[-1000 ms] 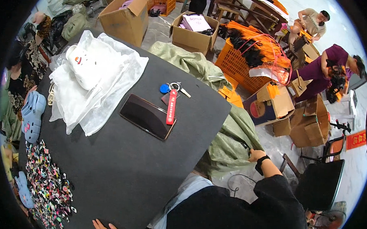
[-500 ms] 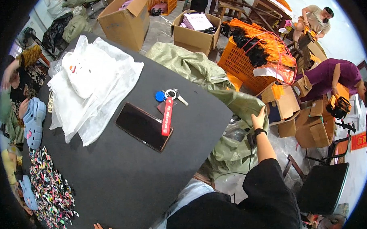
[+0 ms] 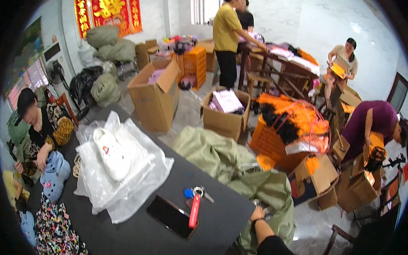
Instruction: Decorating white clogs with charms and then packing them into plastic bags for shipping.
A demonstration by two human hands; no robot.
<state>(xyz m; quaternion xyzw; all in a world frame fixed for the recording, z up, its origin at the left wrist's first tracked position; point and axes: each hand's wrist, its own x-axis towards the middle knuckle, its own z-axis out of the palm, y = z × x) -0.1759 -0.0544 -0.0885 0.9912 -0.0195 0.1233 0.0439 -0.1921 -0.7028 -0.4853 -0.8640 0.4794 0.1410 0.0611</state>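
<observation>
My right hand (image 3: 257, 213) reaches down into the mouth of a large green woven sack (image 3: 273, 190) beside the table's right edge. Clear plastic shows next to its fingers, which are too small and partly hidden to read. A dark band circles that wrist. My left hand is out of view. On the dark table (image 3: 119, 234) lie a black phone (image 3: 171, 216) and a bunch of keys (image 3: 197, 192) with a red strap (image 3: 194, 211) across the phone's corner. Farther left, a white clog (image 3: 112, 154) with small charms rests on white plastic bags (image 3: 141, 179).
Colourful shoe charms (image 3: 59, 228) heap at the table's left, near a blue clog (image 3: 55, 176) touched by a co-worker (image 3: 44, 131). Beyond the table stand cardboard boxes (image 3: 153, 101) and an orange crate (image 3: 271, 143) piled with orange straps. Other people work farther back.
The view has tilted up toward the room. My right hand has left the sack's raised edge and gone lower, into its opening. The left fingertips at the table's near edge have dropped out of sight.
</observation>
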